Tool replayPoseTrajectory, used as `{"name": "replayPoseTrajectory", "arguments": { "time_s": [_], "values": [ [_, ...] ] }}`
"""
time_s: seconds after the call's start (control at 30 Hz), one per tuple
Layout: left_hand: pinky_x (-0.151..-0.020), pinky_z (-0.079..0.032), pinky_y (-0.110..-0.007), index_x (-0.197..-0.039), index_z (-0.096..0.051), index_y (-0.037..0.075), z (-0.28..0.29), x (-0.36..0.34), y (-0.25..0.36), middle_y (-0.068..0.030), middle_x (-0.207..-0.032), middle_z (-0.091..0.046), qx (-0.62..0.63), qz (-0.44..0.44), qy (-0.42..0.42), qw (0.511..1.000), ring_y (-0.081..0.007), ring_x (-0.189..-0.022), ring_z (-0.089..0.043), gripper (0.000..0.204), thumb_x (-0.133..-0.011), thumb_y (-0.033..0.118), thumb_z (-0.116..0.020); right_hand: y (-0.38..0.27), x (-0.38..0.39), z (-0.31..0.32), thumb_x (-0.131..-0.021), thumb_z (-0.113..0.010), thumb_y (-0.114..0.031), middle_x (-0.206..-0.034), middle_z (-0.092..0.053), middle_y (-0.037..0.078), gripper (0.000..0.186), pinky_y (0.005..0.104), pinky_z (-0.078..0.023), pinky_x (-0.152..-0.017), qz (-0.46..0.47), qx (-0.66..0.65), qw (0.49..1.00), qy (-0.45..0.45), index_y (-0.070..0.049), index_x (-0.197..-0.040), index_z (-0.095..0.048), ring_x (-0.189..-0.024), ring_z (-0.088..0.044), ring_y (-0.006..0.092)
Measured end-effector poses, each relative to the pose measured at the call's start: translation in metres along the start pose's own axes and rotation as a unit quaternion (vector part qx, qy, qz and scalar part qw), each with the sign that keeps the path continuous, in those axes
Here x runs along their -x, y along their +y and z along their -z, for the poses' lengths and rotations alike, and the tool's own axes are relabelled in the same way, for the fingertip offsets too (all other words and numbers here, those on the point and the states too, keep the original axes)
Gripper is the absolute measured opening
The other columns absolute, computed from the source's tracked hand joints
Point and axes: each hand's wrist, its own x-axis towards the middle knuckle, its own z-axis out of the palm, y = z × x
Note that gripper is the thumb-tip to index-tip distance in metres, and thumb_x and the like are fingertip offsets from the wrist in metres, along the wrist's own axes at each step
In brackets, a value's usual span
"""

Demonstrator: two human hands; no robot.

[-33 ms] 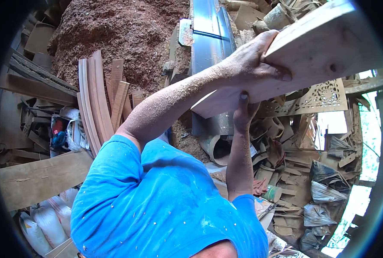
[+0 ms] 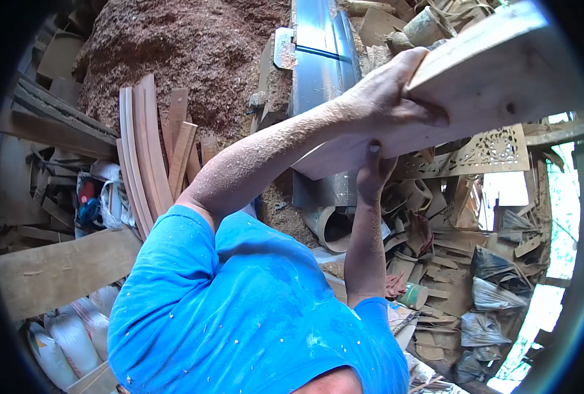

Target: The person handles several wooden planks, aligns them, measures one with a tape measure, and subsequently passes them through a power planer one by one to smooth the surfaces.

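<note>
A long, thick pale wooden board [image 2: 476, 105] with a dark knot is held up, slanting from the middle toward the upper right. My left hand [image 2: 394, 92] is closed over its upper edge, the thumb lying along the broad face. Below, my right hand [image 2: 375, 172] supports the lower edge, thumb up against the face and the other fingers hidden behind the wood. Fine sawdust coats my left forearm. Behind the board's near end lies the shiny metal bed of a woodworking machine [image 2: 315, 85], partly covered by my left arm.
A big heap of reddish shavings [image 2: 174, 52] rises at the far left. Curved wooden strips [image 2: 149, 144] lean before it. A wide plank [image 2: 65, 269] and white sacks [image 2: 72, 335] are at lower left. A carved fretwork panel [image 2: 495, 150], offcuts and a pipe opening [image 2: 336, 228] are to the right.
The board and my left hand have shifted very slightly to the right. Both hands keep their hold.
</note>
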Motion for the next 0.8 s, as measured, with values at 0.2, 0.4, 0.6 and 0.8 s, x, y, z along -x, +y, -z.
{"name": "replayPoseTrajectory", "arguments": {
  "time_s": [0.2, 0.4, 0.6, 0.8],
  "values": [
    [-0.106, -0.042, -0.041, -0.141, -0.042, 0.002, -0.001, 0.007, 0.003, -0.0224, -0.126, -0.055, -0.003, -0.025, 0.015, 1.0, -0.0339, -0.126, -0.052, 0.088, -0.073, 0.032, -0.088, -0.012, -0.017, 0.008, -0.099, -0.063, -0.033, -0.132, -0.058, 0.018, 0.052, 0.0446, -0.046, -0.101, 0.014, -0.062, 0.998, 0.029, 0.002, -0.135, -0.05, -0.121, -0.055, 0.0284],
    [-0.107, -0.04, -0.044, -0.142, -0.038, 0.0, -0.013, 0.001, -0.006, -0.0242, -0.128, -0.053, -0.014, -0.073, 0.029, 0.997, -0.0393, -0.127, -0.051, 0.095, -0.072, 0.042, -0.086, 0.023, -0.016, 0.065, -0.102, -0.049, -0.046, -0.141, -0.051, 0.025, 0.061, 0.0584, -0.035, -0.108, 0.222, 0.546, 0.807, 0.026, 0.0, -0.141, -0.046, -0.13, -0.049, 0.0444],
    [-0.11, -0.039, -0.046, -0.153, -0.025, -0.004, -0.012, 0.001, -0.023, -0.0298, -0.135, -0.049, -0.028, -0.1, 0.081, 0.991, -0.0407, -0.128, -0.05, 0.119, -0.072, 0.064, -0.08, 0.032, -0.02, 0.066, -0.091, -0.072, -0.027, -0.135, -0.05, 0.017, 0.06, 0.0525, -0.043, -0.105, 0.294, 0.644, 0.706, 0.024, -0.006, -0.139, -0.042, -0.129, -0.05, 0.0368],
    [-0.115, -0.033, -0.054, -0.159, -0.017, 0.008, 0.022, 0.092, -0.118, -0.0226, -0.141, -0.047, -0.098, 0.003, -0.015, 0.995, -0.0393, -0.134, -0.045, 0.127, -0.069, 0.077, -0.074, 0.024, -0.022, 0.069, -0.1, -0.048, -0.051, -0.144, -0.044, 0.019, 0.068, 0.0598, -0.036, -0.109, 0.355, 0.777, 0.519, 0.016, -0.003, -0.147, -0.037, -0.131, -0.049, 0.0412]
  ]
}}
